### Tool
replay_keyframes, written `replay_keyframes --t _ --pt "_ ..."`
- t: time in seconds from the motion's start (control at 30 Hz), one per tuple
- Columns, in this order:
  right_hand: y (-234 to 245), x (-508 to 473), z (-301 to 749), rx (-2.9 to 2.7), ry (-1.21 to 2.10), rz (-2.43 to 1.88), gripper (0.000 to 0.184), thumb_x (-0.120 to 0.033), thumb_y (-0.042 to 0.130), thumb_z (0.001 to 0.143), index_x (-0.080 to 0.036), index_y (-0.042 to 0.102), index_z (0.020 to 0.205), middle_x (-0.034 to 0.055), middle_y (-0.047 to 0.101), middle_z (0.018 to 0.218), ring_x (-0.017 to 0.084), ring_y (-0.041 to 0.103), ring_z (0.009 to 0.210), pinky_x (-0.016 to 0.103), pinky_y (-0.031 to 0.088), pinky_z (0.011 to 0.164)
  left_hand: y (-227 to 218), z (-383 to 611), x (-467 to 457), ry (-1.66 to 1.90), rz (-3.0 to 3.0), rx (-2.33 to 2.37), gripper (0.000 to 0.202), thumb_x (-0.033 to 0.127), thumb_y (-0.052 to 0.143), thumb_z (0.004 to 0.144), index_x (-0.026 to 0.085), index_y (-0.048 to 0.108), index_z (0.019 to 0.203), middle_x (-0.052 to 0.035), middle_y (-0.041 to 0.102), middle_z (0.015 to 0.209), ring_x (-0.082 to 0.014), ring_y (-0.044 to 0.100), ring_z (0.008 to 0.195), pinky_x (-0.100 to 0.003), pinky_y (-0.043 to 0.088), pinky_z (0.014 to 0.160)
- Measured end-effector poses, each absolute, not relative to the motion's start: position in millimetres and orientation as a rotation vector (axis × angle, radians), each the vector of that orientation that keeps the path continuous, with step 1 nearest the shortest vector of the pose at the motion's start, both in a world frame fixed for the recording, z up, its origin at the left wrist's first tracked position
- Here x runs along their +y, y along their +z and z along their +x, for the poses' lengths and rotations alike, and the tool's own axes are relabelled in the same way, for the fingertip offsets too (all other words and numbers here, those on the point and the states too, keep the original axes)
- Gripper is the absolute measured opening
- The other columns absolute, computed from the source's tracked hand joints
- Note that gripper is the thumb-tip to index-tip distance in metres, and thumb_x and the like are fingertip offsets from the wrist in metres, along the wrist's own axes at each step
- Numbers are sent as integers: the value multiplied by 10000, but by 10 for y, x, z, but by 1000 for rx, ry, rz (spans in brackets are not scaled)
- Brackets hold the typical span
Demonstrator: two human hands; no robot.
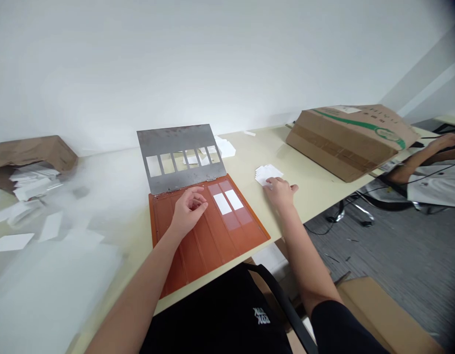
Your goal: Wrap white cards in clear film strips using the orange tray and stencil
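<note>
My left hand (189,209) hovers over the orange-brown board (198,246) with its fingers loosely curled and apart; nothing shows in it. Two white cards (222,203) lie side by side on the board's right part. Hinged to the board's far edge, a grey metal frame (176,139) with a row of rectangular windows stands raised. To the right of the board, my right hand (281,191) rests its fingertips on a fanned pile of white cards (266,173), thumb spread away. The fingertips partly cover the near side of the pile.
A large cardboard box (338,142) stands at the right of the table. At the left, an open brown box (32,147) spills white cards beside loose ones (50,226). More white pieces (225,146) lie behind the frame. Another person's arm (415,162) shows at far right.
</note>
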State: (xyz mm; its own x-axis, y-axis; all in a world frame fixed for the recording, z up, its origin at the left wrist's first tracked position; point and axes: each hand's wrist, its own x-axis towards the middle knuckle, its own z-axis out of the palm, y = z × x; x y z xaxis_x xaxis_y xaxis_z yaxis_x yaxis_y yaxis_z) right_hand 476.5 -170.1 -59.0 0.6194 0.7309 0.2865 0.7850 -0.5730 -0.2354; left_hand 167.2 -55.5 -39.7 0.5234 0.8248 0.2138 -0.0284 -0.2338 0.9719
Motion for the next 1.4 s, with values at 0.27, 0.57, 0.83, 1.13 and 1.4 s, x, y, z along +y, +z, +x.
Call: replay_keyframes --t 0.27,0.57,0.83,1.13,1.4 --pt "-437 -1542 4818 -1330 -188 -2615 310 -227 435 938 -163 736 968 187 652 1111 300 549 993 509 276 861 -398 1663 -574 912 1733 728 307 284 679 765 204 597 1049 12 635 759 -115 605 639 -235 484 593" --pt "-175 -1408 4768 -1750 55 -2192 286 -396 515 913 -250 705 1071 98 680 1163 275 607 1019 448 410 871 -212 1628 -499 846 2623 509 187 174 473 928 203 654 968 -32 741 898 -160 679 810 -325 502 771" --pt "-42 -856 4448 -2128 299 -1437 148 -294 545 906 -237 658 982 22 723 961 194 648 885 378 437 875 -124 1956 -340 680 2877 533 216 136 462 943 196 669 936 -21 747 904 -177 691 844 -345 448 796" --pt "-343 -969 4411 -2155 474 -1247 401 -464 770 737 -251 500 943 38 703 1095 265 575 1116 436 327 994 -393 1974 -404 798 2990 528 254 74 496 908 204 655 1058 -25 751 1005 -187 666 935 -389 408 911" --pt "-325 -1072 4369 -2296 470 -1282 664 -617 835 590 -259 406 949 63 660 1239 341 478 1264 495 241 1027 -359 1902 -381 717 3061 614 367 23 491 850 233 659 1099 -9 751 1071 -209 652 1026 -436 357 1023"
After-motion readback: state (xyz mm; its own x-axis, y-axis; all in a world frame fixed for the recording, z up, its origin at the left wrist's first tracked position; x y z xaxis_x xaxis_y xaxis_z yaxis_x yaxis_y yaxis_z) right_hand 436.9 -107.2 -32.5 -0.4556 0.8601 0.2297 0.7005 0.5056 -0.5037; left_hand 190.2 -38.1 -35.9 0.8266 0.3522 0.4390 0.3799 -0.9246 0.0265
